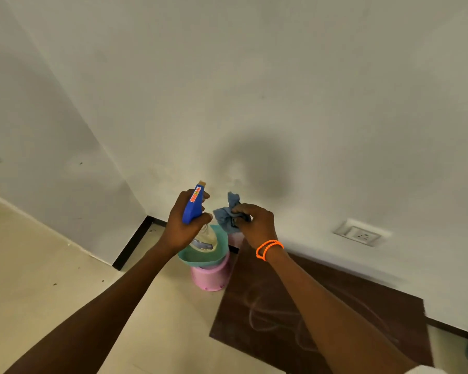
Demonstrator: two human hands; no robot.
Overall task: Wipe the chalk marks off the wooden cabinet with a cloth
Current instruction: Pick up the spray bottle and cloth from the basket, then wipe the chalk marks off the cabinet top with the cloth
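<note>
My left hand (184, 222) grips a clear spray bottle (203, 240) by its blue trigger head (193, 205), nozzle pointing up and away. Just to its right, my right hand (255, 224) pinches a crumpled blue-grey cloth (228, 213); an orange beaded bracelet circles that wrist. Both hands are raised in front of the white wall. Below my right forearm lies the dark brown wooden cabinet top (375, 306), with faint white chalk marks (257, 311) looping across its left part. My right arm hides part of the marks.
A pink tub (210, 278) with a teal basin (200, 259) on top stands on the pale floor left of the cabinet. A wall socket (361, 234) sits above the cabinet. The room's corner with dark skirting (131, 242) lies to the left.
</note>
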